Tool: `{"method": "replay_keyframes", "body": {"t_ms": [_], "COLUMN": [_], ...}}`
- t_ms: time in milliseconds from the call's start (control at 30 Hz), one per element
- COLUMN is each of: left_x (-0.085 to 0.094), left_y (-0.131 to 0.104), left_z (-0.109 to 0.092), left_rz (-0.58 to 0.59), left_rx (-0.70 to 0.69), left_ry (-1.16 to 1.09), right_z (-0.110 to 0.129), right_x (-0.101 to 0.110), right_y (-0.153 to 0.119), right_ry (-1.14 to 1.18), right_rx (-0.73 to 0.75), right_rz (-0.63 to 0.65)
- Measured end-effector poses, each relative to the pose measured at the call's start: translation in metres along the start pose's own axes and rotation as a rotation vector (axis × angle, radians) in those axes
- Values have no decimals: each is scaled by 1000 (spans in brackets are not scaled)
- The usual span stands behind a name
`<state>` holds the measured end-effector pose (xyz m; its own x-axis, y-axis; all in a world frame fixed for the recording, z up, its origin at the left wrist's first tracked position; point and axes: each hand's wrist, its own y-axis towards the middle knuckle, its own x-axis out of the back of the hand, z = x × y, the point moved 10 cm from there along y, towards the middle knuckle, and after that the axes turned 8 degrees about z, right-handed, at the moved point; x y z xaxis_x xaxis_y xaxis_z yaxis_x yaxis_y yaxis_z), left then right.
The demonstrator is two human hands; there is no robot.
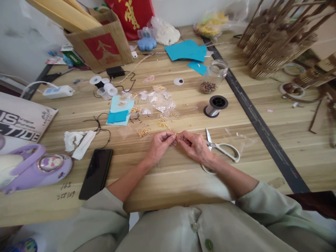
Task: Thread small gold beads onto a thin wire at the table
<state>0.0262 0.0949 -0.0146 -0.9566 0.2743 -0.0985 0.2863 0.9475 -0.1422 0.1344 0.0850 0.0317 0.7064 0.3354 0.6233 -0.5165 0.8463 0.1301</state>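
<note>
My left hand (162,144) and my right hand (193,144) meet over the table, thumbs and fingers pinched together. Between their fingertips is a small gold piece (176,135), perhaps a bead; its exact shape is too small to make out. Just beyond the left hand lie a pile of gold beads (144,132) and a scatter of gold links (163,124). White-handled scissors (228,150) lie partly open under my right wrist, which hides part of them.
A wire spool (214,109) and a glass jar (218,71) of beads stand beyond the right hand. Small bags of silver pieces (154,98) lie further back. A black phone (96,174) rests at the left, near a lilac bottle (42,166). Bamboo baskets (275,45) stand back right.
</note>
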Motion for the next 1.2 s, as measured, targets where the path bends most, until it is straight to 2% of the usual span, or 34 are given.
{"method": "replay_keyframes", "body": {"t_ms": [500, 867, 1200], "left_x": [-2, 0, 1], "left_y": [2, 3, 2], "left_z": [8, 6, 8], "left_rz": [115, 78, 67], "left_rx": [22, 25, 31], "left_ry": [-124, -69, -169], "right_z": [0, 0, 6], "right_x": [3, -1, -6], "right_y": [-1, 0, 1], "right_ry": [-20, -1, 78], "right_rx": [-2, 10, 30], "right_rz": [-23, 3, 91]}}
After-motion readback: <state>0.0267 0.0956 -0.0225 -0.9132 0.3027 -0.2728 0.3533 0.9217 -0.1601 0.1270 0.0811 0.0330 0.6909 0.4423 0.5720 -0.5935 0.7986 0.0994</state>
